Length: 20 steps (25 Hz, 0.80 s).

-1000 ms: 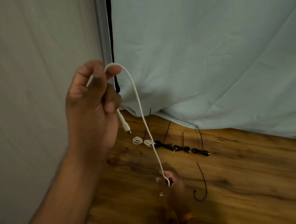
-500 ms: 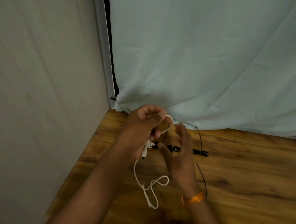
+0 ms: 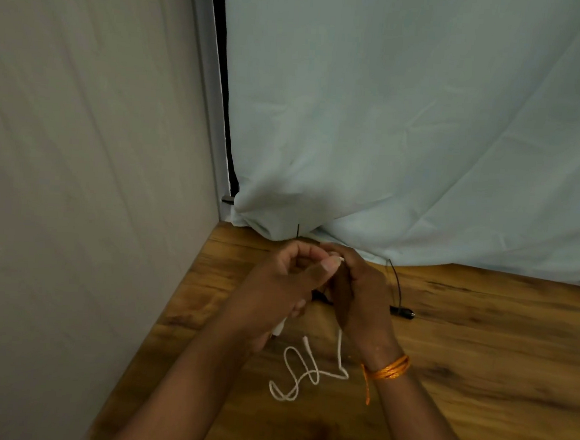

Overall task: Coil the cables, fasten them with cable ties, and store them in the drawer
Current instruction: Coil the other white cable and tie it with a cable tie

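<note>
both hands, left hand and right hand, keep a closed grip on the thin white round cable. its slack lies in loose loops on the wood-grain desk.

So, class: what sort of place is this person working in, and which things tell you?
Probably a makeshift recording corner: a wooden table backed by a hung pale sheet, with a plain panel on the left. Both hands work a white cable.
</note>
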Available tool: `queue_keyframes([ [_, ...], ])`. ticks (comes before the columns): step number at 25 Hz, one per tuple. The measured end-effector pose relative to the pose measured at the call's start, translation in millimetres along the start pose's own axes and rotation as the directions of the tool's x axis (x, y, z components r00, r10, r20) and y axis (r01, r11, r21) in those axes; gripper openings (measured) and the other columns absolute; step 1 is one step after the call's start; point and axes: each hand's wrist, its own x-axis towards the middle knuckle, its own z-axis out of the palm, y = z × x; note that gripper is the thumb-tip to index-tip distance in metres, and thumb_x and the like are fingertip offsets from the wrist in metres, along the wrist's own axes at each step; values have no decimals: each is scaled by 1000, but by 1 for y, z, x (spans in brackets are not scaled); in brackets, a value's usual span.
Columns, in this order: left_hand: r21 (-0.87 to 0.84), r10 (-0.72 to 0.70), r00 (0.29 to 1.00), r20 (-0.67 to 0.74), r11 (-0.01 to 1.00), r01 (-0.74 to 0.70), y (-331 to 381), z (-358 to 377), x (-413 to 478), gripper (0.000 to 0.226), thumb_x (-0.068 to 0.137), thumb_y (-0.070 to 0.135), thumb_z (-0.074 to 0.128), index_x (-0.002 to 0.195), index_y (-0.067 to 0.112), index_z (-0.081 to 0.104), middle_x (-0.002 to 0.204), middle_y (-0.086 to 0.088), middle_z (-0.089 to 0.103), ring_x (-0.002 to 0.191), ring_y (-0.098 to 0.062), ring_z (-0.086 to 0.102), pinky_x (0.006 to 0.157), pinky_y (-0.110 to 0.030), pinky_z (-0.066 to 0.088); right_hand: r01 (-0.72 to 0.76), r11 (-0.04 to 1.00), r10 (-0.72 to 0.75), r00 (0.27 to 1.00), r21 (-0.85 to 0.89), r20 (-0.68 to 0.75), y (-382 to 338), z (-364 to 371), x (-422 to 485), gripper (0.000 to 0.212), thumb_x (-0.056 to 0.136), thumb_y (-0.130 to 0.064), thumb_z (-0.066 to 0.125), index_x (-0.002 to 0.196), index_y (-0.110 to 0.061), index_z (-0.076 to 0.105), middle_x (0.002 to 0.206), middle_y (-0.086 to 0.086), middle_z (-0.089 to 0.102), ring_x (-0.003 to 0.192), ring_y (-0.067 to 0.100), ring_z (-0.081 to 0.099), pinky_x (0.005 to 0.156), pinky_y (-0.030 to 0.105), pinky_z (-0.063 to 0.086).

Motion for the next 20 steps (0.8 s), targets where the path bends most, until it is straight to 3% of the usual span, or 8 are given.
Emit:
queue_keyframes([
  [3,81,-34,994,108,996,26,-7,-3,-4,30,93,36,55,100,9,66,66,3,52,48,-6,32,44,-19,27,-43,999,43,999,-10,-3,-3,-2,5,37,93,-32,44,121,-19,65,97,-18,63,83,-18,58,68,1,39],
  [6,93,-10,970,244,996,-13,-7,-3,-6,36,97,38,45,94,10,66,62,1,41,48,-7,28,46,-20,27,-60,998,61,998,31,-25,-4,-3,6,51,84,-46,40,119,-18,64,102,-14,64,93,-8,60,76,5,42],
  [8,42,16,962,273,999,-28,-6,-3,-4,33,98,36,44,91,12,66,61,2,38,50,-7,28,48,-22,26,-132,988,129,991,84,32,3,2,3,33,85,-42,46,110,-33,66,100,-14,66,93,9,63,84,23,52],
  [10,-41,65,957,283,998,-56,-4,-2,-1,31,99,32,43,88,11,63,60,1,38,50,-8,29,48,-25,25,-283,930,248,955,237,165,3,10,0,16,80,-40,55,86,-49,66,78,-17,65,80,17,58,81,45,49],
  [12,-164,139,958,251,981,-100,-2,0,2,29,100,25,41,87,7,59,62,-4,45,50,-11,36,48,-24,34,-299,919,252,947,256,199,-4,16,-8,15,85,-37,58,73,-42,65,61,-16,61,64,8,53,67,34,44],
  [14,-293,184,967,177,948,-126,0,0,8,27,98,23,43,86,7,61,68,-10,57,54,-17,52,55,-27,48,-266,937,216,951,227,223,-9,20,-22,28,98,-20,51,76,-36,59,59,-17,60,54,0,52,55,18,39],
  [17,-414,201,977,73,897,-154,3,-3,19,26,92,26,46,85,7,63,79,-15,69,69,-23,68,72,-34,59,-277,952,227,922,127,313,-11,31,-40,24,103,-26,42,87,-33,58,59,-19,56,50,0,48,52,19,32],
  [20,-339,222,975,-27,915,-217,2,-7,31,27,99,23,42,90,5,59,90,-16,72,87,-29,71,85,-37,57,-303,951,255,883,61,395,-18,36,-48,30,103,-40,37,97,-24,62,61,-16,54,53,1,49,53,18,33],
])
